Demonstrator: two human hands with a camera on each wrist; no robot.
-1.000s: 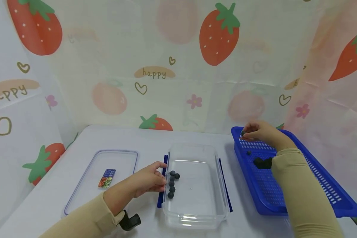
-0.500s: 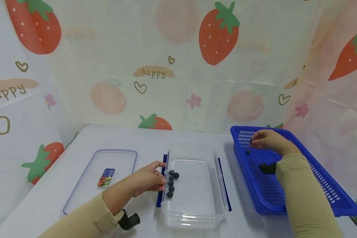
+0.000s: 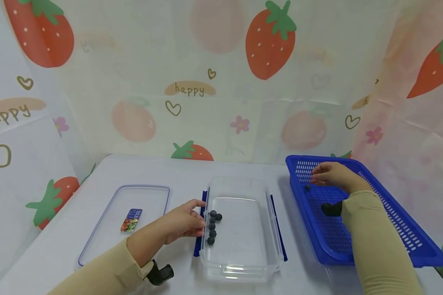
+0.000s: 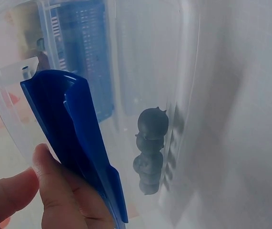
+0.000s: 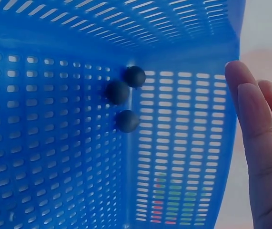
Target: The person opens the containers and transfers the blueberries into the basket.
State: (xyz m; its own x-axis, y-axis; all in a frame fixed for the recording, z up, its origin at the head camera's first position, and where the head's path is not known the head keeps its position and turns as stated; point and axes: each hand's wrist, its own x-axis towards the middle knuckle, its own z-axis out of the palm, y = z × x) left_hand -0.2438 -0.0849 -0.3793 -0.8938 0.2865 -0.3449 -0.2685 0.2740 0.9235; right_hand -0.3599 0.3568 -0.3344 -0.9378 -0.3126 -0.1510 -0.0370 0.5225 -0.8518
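From my end, I'm watching the right hand (image 3: 334, 174) hovering over the far end of a blue slotted basket (image 3: 311, 223), its fingers loosely extending and holding nothing. On the right wrist camera, three dark berries (image 5: 117, 92) are lying close together along the seam where two of the basket's perforated panels are meeting. The left hand (image 3: 184, 223) is resting against the left side of a clear container (image 3: 243, 237), its fingers relaxed and touching the blue latch (image 4: 85, 129) there. Inside, I'm seeing more dark berries (image 3: 211, 226) lining up along that same left wall, most of them touching one another. A clear lid (image 3: 110, 233) is lying flat on the white tabletop (image 3: 184, 176) farther left, bearing a small printed label (image 3: 131, 220). Behind everything, a strawberry-printed backdrop (image 3: 140, 53) is hanging.
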